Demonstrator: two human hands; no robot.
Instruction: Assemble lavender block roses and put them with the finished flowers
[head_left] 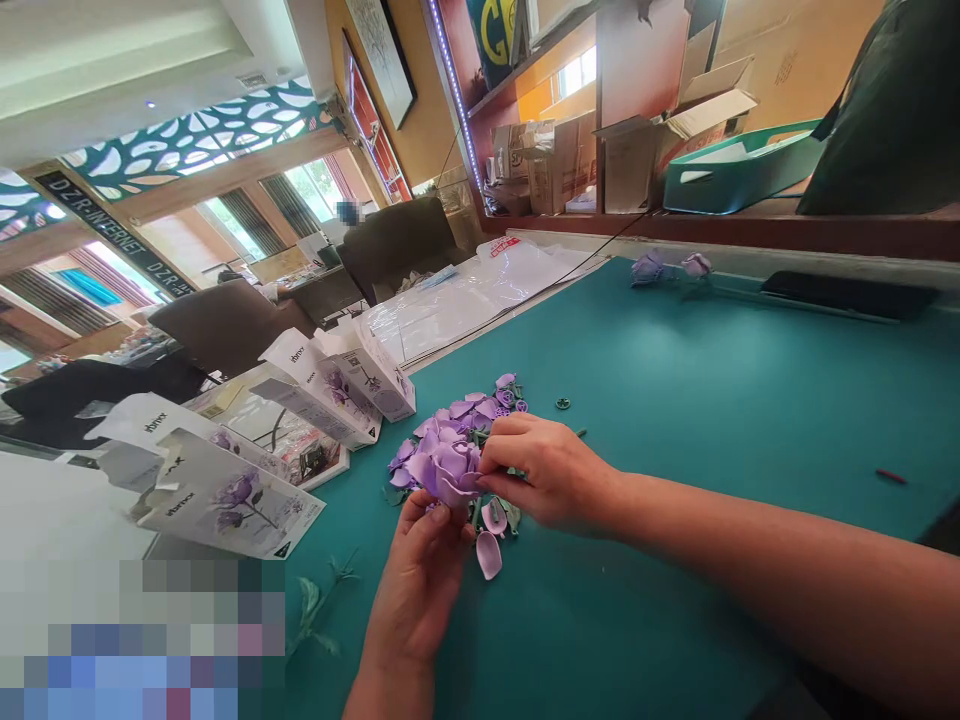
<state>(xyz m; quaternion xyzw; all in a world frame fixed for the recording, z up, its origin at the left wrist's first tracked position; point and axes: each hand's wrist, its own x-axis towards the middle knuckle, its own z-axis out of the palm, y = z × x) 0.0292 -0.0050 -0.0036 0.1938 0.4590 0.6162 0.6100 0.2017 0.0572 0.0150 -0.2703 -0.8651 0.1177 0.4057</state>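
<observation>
A purple artificial rose (448,468) is held up over the green mat by my left hand (427,560), its fingers closed around the base of the bloom. My right hand (551,470) pinches a petal at the rose's right side; its fingertips partly cover the spot. Behind the bloom lies a heap of loose purple petals (466,408) with small purple wheel-shaped parts and green pieces. Paler pink petals (489,556) rest just below the hands. To the left, a green leafy stem (313,612) lies on the mat.
Several white boxes printed with a purple rose (232,505) stand along the left edge. Farther back are two purple flowers (649,268) and a long black object (847,290). A small green wheel (562,403) and a dark red stick (891,476) lie on the green mat (675,400).
</observation>
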